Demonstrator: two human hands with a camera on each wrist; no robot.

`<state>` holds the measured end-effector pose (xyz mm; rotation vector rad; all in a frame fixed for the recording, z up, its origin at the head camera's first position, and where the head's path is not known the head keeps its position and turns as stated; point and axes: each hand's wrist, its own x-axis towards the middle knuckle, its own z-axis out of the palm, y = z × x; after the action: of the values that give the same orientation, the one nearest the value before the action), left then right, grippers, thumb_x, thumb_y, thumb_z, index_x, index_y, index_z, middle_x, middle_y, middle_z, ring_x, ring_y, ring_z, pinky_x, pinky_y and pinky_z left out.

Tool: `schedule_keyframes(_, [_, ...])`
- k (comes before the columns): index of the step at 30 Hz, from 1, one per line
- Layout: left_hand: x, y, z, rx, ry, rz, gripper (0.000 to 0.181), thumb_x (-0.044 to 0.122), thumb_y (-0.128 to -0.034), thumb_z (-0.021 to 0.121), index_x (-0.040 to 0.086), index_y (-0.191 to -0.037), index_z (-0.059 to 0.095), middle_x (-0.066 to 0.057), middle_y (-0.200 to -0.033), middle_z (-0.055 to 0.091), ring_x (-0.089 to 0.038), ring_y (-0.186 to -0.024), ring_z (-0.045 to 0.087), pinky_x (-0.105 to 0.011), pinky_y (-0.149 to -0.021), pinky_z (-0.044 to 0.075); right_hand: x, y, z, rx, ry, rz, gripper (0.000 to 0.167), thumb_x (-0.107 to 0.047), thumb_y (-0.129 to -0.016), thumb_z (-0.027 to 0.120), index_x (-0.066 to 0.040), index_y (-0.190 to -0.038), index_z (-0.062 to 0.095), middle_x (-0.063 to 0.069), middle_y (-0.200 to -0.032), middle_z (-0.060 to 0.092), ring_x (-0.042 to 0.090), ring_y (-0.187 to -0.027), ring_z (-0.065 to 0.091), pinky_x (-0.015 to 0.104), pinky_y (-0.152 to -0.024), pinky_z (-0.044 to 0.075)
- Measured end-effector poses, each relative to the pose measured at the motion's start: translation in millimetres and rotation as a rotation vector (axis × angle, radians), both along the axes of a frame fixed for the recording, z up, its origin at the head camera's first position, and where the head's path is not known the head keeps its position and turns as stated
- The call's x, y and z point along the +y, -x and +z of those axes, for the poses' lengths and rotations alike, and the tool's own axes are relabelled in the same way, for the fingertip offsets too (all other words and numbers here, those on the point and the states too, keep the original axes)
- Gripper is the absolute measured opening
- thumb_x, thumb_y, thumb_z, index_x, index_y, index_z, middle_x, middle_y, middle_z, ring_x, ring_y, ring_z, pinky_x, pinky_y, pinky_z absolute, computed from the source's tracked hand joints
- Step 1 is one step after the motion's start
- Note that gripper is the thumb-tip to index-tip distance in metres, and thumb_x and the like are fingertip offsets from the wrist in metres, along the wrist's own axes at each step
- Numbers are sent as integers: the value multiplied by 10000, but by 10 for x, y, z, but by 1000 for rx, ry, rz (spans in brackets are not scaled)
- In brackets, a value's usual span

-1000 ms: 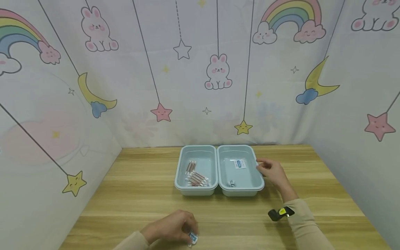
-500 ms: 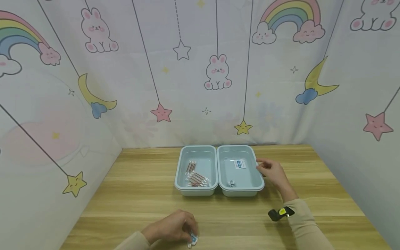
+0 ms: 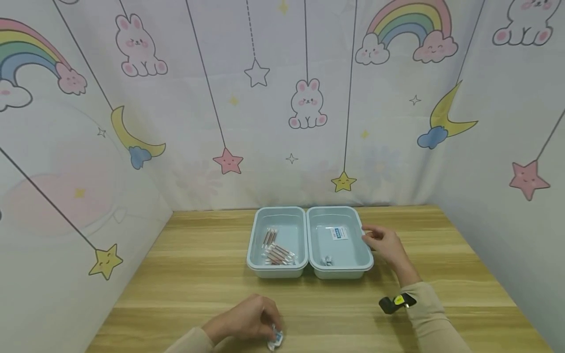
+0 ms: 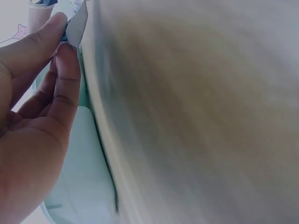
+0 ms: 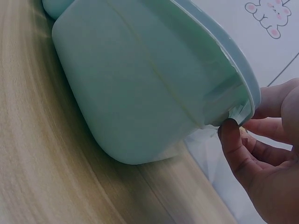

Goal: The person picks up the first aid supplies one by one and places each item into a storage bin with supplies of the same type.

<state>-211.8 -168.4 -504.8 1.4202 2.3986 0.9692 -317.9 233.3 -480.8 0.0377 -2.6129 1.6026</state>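
My left hand point(image 3: 249, 317) is low over the front of the table, pinching a small white-and-blue packet point(image 3: 276, 338) between thumb and fingertips. In the left wrist view the packet point(image 4: 77, 25) looks bent, and part of it lies behind the thumb. My right hand point(image 3: 388, 247) grips the outer rim of the right pale blue bin point(image 3: 340, 269); in the right wrist view the thumb sits just under that rim. Inside this bin lie a flat white-and-blue packet point(image 3: 339, 233) and a small crumpled piece point(image 3: 327, 261).
Against the right bin stands a matching left bin point(image 3: 277, 270), holding several clear-wrapped cotton swabs point(image 3: 279, 254) with brown sticks. Both are near the back of the wooden table point(image 3: 198, 274). Patterned cloth walls point(image 3: 265, 122) rise behind and on both sides.
My left hand has shifted slightly right with the packet, which has turned and looks more crumpled. The right hand has stayed on the bin's rim.
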Motion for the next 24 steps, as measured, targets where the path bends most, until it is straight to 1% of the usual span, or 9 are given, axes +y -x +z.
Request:
schedule_keyframes(5, [57, 22, 66, -22, -12, 30, 131, 101, -738, 820, 132, -849, 757, 84, -824, 689, 87, -749, 551, -107, -663, 514, -5, -9, -3, 1, 4, -5, 393, -153, -937, 642, 0, -1296, 596, 192, -1064, 663, 140, -881, 616, 243, -741, 581])
schedule_keyframes(8, [100, 53, 106, -59, -32, 46, 115, 126, -758, 812, 123, -855, 750, 73, -824, 689, 78, -744, 556, -126, -666, 527, -8, -11, -5, 1, 4, -10, 393, -156, -937, 642, -4, -1296, 597, 186, -1059, 662, 132, -873, 611, 234, -735, 577])
schedule_keyframes(11, [147, 92, 155, -82, -56, 58, 115, 116, -766, 805, 112, -864, 745, 58, -837, 691, 61, -748, 574, -142, -674, 542, -9, -13, -8, -3, 2, -11, 397, -168, -938, 643, -6, -1298, 597, 181, -1063, 660, 136, -878, 608, 235, -738, 575])
schedule_keyframes(15, [216, 144, 232, -83, -89, 72, 124, 97, -762, 810, 103, -870, 749, 40, -854, 690, 41, -763, 600, -153, -687, 557, -7, -12, -12, 0, 2, -10, 396, -170, -940, 641, -8, -1299, 596, 181, -1062, 660, 140, -878, 606, 230, -736, 572])
schedule_keyframes(20, [306, 216, 312, -101, -148, 71, 130, 94, -766, 805, 86, -882, 747, 9, -881, 693, 24, -782, 619, -165, -706, 568, -3, -6, -10, 0, 6, -11, 397, -174, -943, 639, -11, -1302, 596, 187, -1069, 661, 153, -888, 612, 243, -748, 577])
schedule_keyframes(24, [376, 296, 383, -119, -189, 69, 139, 84, -761, 808, 73, -884, 744, -15, -888, 703, 2, -783, 636, -187, -711, 579, -4, -5, -3, -6, 1, -13, 396, -182, -944, 638, -21, -1304, 597, 188, -1083, 658, 169, -906, 615, 265, -764, 584])
